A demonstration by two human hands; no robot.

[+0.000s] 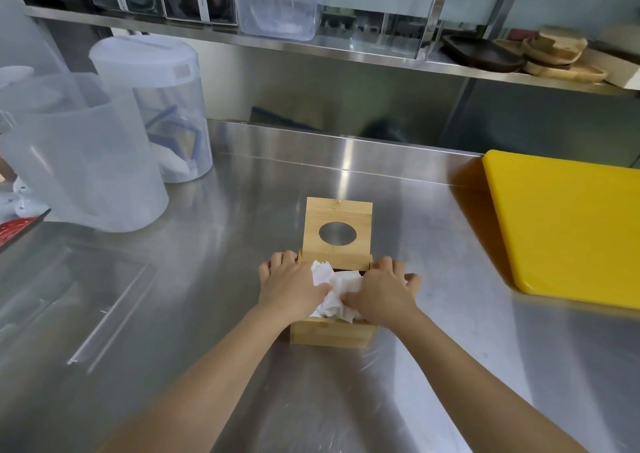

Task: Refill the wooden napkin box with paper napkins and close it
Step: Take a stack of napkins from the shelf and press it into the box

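Over the wooden napkin box (333,331), both hands (294,284) (382,291) press napkins (341,291) down; lid (337,229) upright behind.

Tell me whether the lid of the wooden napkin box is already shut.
No. The lid with its oval hole stands upright behind the wooden napkin box while the left hand and right hand press the napkins in.
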